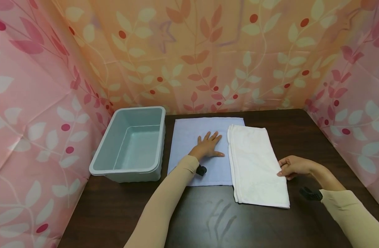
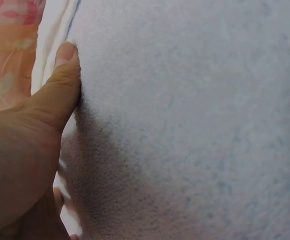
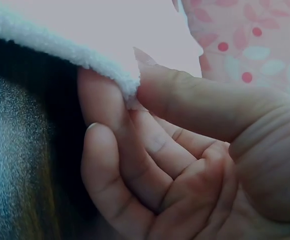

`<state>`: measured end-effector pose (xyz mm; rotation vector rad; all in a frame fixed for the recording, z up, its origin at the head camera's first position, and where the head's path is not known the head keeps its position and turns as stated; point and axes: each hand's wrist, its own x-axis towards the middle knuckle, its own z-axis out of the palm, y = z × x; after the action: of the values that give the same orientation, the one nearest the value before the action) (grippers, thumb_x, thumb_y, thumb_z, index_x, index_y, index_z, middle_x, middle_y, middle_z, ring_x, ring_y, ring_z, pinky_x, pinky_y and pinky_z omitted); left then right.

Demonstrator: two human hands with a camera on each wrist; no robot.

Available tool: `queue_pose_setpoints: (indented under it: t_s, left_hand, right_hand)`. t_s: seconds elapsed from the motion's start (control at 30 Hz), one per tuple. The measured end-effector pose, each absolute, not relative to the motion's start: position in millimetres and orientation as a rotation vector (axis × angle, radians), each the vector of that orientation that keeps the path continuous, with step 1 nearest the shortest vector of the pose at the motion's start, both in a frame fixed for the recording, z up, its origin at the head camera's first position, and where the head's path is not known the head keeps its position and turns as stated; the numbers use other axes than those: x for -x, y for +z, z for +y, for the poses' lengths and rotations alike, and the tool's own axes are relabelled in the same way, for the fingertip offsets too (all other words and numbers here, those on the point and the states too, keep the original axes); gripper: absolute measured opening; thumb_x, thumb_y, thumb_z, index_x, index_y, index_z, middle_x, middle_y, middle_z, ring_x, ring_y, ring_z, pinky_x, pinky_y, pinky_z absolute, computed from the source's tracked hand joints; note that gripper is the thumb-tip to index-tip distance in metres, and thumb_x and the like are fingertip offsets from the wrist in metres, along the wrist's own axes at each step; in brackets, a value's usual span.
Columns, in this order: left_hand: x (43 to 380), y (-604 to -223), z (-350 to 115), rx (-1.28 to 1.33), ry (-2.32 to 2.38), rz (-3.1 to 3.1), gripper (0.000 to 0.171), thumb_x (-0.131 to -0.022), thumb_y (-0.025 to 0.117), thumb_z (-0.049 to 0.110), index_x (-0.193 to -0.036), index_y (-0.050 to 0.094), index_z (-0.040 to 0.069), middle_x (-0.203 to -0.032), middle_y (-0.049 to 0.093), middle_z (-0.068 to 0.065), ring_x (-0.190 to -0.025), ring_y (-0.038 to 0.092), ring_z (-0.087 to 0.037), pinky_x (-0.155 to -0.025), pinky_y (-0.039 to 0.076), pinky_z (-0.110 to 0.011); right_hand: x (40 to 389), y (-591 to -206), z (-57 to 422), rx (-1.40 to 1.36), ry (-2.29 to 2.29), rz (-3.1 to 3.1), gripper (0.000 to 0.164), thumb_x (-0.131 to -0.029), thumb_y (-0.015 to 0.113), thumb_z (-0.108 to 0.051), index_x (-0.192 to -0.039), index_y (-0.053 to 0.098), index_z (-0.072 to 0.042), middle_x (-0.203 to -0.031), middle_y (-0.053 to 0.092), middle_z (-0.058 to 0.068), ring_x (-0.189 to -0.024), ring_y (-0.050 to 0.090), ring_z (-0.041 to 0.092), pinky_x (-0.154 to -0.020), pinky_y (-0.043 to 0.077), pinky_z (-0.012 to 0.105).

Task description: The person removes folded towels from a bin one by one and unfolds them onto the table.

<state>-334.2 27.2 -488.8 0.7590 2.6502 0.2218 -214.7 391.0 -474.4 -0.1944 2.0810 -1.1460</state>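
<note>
A pale lavender-blue towel (image 1: 202,131) lies flat on the table, and my left hand (image 1: 207,146) rests on it with fingers spread. In the left wrist view its thumb (image 2: 59,85) lies along the cloth. To the right, a folded white towel (image 1: 257,165) overlaps the blue towel's right edge. My right hand (image 1: 296,167) pinches the white towel's right edge. In the right wrist view the thumb (image 3: 185,97) is on top of that edge and the curled fingers (image 3: 102,100) are beneath it.
A light blue-green plastic basin (image 1: 158,144), with nothing visible inside, stands left of the towels. The dark wooden table (image 1: 214,220) has smear marks near its front. Pink and orange patterned curtains (image 1: 189,55) enclose the back and sides.
</note>
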Motion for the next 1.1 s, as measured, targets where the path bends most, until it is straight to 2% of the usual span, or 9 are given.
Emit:
queue_pose_setpoints:
  t_s: [0.13,0.3,0.43,0.6,0.73,0.83,0.97,1.1]
  left_hand:
    - [335,-489,28,-0.769,0.232,2.642,0.094,-0.088,0.058,0.065,-0.160,0.011,0.028,-0.170,0.001,0.004,-0.158,-0.002,-0.028,-0.123,0.007,-0.064]
    - [335,-488,28,-0.766,0.217,2.645,0.094,-0.088,0.058,0.065,-0.160,0.010,0.028,-0.170,0.002,0.004,-0.158,-0.002,-0.027,-0.123,0.008,-0.064]
    - [334,-486,27,-0.761,0.217,2.647,0.094,-0.088,0.058,0.066,-0.160,0.011,0.028,-0.170,0.002,0.005,-0.158,-0.001,-0.027,-0.123,0.007,-0.063]
    - [334,-482,25,-0.758,0.221,2.641,0.094,-0.088,0.059,0.064,-0.160,0.011,0.027,-0.170,0.002,0.004,-0.158,-0.001,-0.028,-0.123,0.007,-0.064]
    - [334,-481,24,-0.754,0.225,2.650,0.094,-0.088,0.060,0.063,-0.160,0.012,0.027,-0.170,0.002,0.003,-0.158,-0.001,-0.029,-0.123,0.008,-0.064]
    - [335,-482,25,-0.754,0.241,2.651,0.094,-0.088,0.060,0.063,-0.160,0.013,0.027,-0.170,0.003,0.003,-0.158,0.000,-0.029,-0.123,0.008,-0.064]
    - [335,-485,26,-0.760,0.255,2.640,0.094,-0.088,0.060,0.064,-0.160,0.012,0.027,-0.170,0.002,0.004,-0.158,-0.001,-0.028,-0.123,0.006,-0.064]
    - [334,-487,27,-0.758,0.242,2.645,0.095,-0.087,0.059,0.065,-0.160,0.012,0.028,-0.170,0.002,0.004,-0.158,-0.002,-0.028,-0.123,0.007,-0.064]
  right_hand:
    - [212,-473,390,0.217,-1.109,2.139,0.040,-0.093,0.067,-0.016,-0.094,0.048,0.019,-0.061,0.051,-0.010,-0.060,0.052,0.003,-0.060,0.050,0.023]
    - [202,-469,380,0.115,-0.969,2.516,0.038,-0.085,0.077,-0.026,-0.098,0.060,0.005,-0.070,0.065,0.000,-0.065,0.060,0.011,-0.060,0.050,0.028]
    - [189,-464,362,0.119,-0.804,2.870,0.034,-0.079,0.083,-0.028,-0.096,0.065,-0.005,-0.076,0.064,-0.001,-0.067,0.055,0.008,-0.059,0.046,0.024]
    - [168,-466,313,0.560,-0.932,2.953,0.030,-0.074,0.087,-0.022,-0.095,0.070,-0.010,-0.077,0.064,-0.006,-0.068,0.053,0.000,-0.061,0.048,0.020]
    - [154,-475,267,0.814,-1.035,2.877,0.033,-0.071,0.089,-0.026,-0.095,0.070,-0.014,-0.079,0.066,-0.008,-0.071,0.058,0.002,-0.064,0.050,0.022]
    - [148,-483,241,0.763,-0.996,2.911,0.035,-0.069,0.090,-0.032,-0.091,0.067,-0.017,-0.077,0.063,-0.009,-0.070,0.056,0.003,-0.063,0.048,0.021]
    - [146,-494,221,0.553,-0.860,3.053,0.040,-0.063,0.093,-0.034,-0.081,0.062,-0.018,-0.070,0.057,-0.009,-0.064,0.048,0.000,-0.059,0.043,0.019]
    - [144,-499,211,0.446,-0.757,3.147,0.039,-0.061,0.093,-0.029,-0.076,0.059,-0.016,-0.067,0.053,-0.009,-0.061,0.043,-0.001,-0.057,0.039,0.020]
